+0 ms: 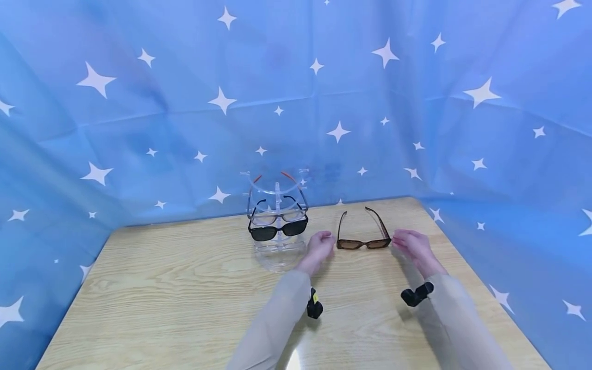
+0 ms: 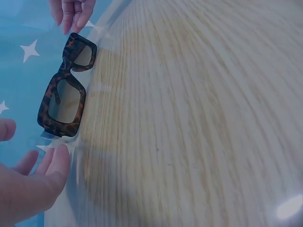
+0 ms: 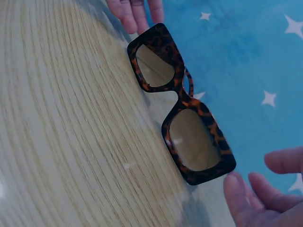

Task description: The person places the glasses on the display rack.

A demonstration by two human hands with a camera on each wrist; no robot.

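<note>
A pair of tortoiseshell sunglasses (image 1: 378,244) with brown lenses stands on the table, its temples unfolded and pointing to the back. Just off its left end is my left hand (image 1: 320,246), fingers loosely bent and holding nothing. My right hand (image 1: 413,247) is at the opposite end, its fingertips close to the frame's corner; whether they touch it I cannot tell. In the left wrist view, a small gap separates the left fingertips (image 2: 60,158) from the sunglasses (image 2: 46,104). The right wrist view shows the right thumb and fingers spread beside the lower corner.
Left of my left hand stands a clear display rack (image 1: 277,264). It carries black sunglasses (image 1: 264,234) and, above them, clear-lensed glasses (image 1: 302,205) with orange temple tips. A blue star-patterned cloth (image 1: 277,128) hangs behind and beside the wooden table (image 1: 176,288).
</note>
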